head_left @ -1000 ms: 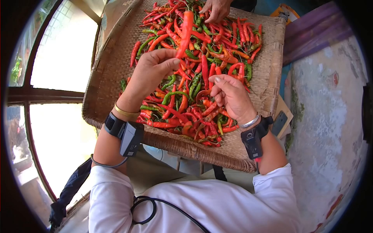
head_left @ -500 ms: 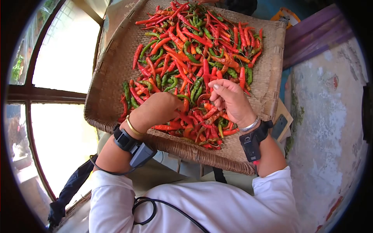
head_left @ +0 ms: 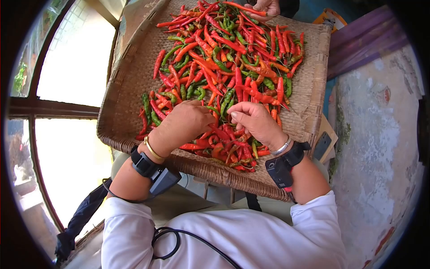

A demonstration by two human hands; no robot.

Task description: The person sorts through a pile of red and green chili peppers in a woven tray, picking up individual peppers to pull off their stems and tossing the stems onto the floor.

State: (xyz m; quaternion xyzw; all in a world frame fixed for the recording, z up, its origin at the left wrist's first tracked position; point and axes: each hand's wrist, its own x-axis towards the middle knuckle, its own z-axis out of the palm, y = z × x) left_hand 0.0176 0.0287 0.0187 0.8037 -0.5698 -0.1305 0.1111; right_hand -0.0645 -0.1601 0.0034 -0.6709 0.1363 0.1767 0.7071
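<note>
A heap of red, orange and green chili peppers (head_left: 210, 58) covers much of a large woven basket tray (head_left: 304, 89). Over the near part of the heap, my left hand (head_left: 186, 123) is closed, and a red chili pepper (head_left: 218, 132) sticks out from beneath its fingers. Just to its right, my right hand (head_left: 259, 124) has thumb and forefinger pinched close to that pepper. Whatever lies between those fingertips is too small to make out. Loose peppers surround both hands.
At the tray's far edge, another person's hand (head_left: 265, 8) holds a red chili pepper (head_left: 244, 8). A window (head_left: 67, 107) is on the left. Right of the tray are a phone (head_left: 321, 144) on a board and a purple cloth (head_left: 363, 42).
My right hand has moved left toward my left hand, which has shifted slightly. The other person's hand with a red pepper has come into view at the far edge.
</note>
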